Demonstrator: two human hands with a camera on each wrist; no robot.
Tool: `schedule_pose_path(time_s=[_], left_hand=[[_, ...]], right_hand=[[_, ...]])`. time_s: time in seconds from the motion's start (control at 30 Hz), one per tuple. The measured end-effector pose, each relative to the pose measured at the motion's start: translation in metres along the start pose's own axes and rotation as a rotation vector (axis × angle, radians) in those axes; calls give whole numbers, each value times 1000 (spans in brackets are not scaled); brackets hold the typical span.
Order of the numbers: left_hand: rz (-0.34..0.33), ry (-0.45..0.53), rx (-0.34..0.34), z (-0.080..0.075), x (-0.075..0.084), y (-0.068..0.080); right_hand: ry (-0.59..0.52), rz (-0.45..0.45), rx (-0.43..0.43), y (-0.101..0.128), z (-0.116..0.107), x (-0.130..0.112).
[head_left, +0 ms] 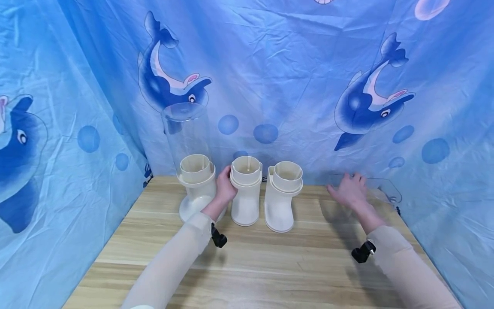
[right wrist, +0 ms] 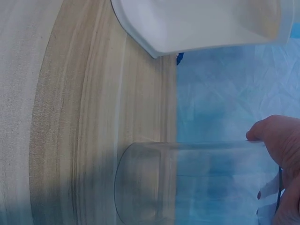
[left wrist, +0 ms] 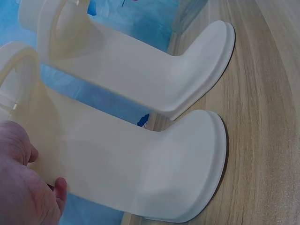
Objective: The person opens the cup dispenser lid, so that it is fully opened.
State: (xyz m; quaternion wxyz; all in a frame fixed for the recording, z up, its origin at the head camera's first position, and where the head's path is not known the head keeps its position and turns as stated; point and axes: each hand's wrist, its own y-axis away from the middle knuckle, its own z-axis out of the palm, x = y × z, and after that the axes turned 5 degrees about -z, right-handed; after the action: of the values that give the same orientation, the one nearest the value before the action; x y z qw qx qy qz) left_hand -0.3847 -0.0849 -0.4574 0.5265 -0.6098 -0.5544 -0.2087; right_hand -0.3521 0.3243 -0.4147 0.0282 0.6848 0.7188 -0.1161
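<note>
My left hand (head_left: 226, 184) grips the upper left side of the middle white boot-shaped base (head_left: 246, 204), which stands upright on the table. In the left wrist view, fingertips touch the base near its collar. My right hand (head_left: 350, 191) holds the top of a clear plastic container (right wrist: 201, 183) at the table's back right. In the right wrist view this container stands upright, its thumb side pressed at the rim and some fingers showing through the wall. A second boot-shaped base (head_left: 279, 208) stands just right of the held one.
At the left, a white base with a round foot (head_left: 189, 208) carries a tall clear cylinder (head_left: 185, 133). A wooden table (head_left: 270, 270) bears everything. Blue curtains with dolphins (head_left: 285, 64) close off the back and both sides.
</note>
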Motion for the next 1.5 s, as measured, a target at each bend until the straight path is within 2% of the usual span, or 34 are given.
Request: schedule_pose_path(time_s=[0.2,0.5,0.8,0.93,1.1,1.3,1.5], left_hand=[[9,-38,11,-2,-1,-1],[-48,-48,14,-7,7,2],[-88,-13,40,-9,8,5],[-105,47,17,-10,8,8],[-124,96,-74,-18,6,24],[-145,16,-164,-40,-3,54],[-125,-36,-191,-70,-21,72]], right_hand=[[15,5,27,0,1,-4],[1,10,47,3,1,-7],[-12,8,52,3,6,-8],[-4,1,53,4,5,-8],[2,-3,48,6,4,-9],[13,-14,40,9,1,-8],[26,-15,20,11,-1,-4]])
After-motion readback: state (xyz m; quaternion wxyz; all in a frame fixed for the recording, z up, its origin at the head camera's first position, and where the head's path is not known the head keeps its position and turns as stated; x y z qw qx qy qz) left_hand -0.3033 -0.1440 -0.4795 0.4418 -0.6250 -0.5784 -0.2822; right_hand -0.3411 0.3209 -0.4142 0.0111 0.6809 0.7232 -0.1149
